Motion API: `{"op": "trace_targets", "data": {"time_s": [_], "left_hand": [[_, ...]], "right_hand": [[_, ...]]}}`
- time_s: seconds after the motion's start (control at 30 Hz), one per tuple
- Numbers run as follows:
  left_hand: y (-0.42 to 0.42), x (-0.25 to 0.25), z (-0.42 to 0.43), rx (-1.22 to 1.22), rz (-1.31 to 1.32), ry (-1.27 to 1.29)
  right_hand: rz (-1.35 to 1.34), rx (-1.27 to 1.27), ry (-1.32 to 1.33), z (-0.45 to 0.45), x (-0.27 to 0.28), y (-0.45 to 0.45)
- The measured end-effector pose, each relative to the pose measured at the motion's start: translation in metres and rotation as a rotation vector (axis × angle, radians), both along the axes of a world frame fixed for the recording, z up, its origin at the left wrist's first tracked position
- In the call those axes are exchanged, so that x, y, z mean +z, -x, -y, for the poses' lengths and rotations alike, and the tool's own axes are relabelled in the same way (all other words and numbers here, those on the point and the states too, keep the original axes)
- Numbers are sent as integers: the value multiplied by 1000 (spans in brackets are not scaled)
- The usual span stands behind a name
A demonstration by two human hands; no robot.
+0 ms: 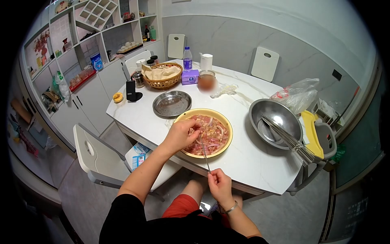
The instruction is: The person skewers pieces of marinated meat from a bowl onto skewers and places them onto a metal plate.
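Note:
A yellow-rimmed bowl [230, 136] of raw meat pieces [213, 140] with onion slices stands near the table's front edge. Over its left part is my left hand [185, 133], fingers pinched near the upper end of a thin metal skewer [206, 156]; what those fingertips hold is too small to tell. My right hand [219, 184], just off the table's front edge, is closed on the lower part of that skewer, which slants up over the bowl.
A steel bowl [260, 122] with a bundle of metal skewers [290, 140] stands on the right. Behind the meat are a round metal tray [172, 103], a wicker basket [163, 83], a purple box [190, 77] and a bottle [187, 59]. A chair [95, 152] is at left.

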State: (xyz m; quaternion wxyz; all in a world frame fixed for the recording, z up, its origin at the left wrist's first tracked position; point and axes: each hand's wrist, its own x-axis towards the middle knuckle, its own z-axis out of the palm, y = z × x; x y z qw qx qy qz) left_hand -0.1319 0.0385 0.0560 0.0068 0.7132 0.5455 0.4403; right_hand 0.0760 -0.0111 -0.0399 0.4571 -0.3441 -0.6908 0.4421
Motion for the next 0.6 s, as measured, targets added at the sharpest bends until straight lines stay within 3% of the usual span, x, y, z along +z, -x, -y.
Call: {"op": "trace_targets", "data": {"time_s": [0.2, 0.6], "left_hand": [[0, 0, -3, 36, -168, -57], [1, 2, -4, -26, -150, 25]], "right_hand": [[179, -76, -216, 4, 12, 0], [88, -40, -144, 4, 10, -1]]}}
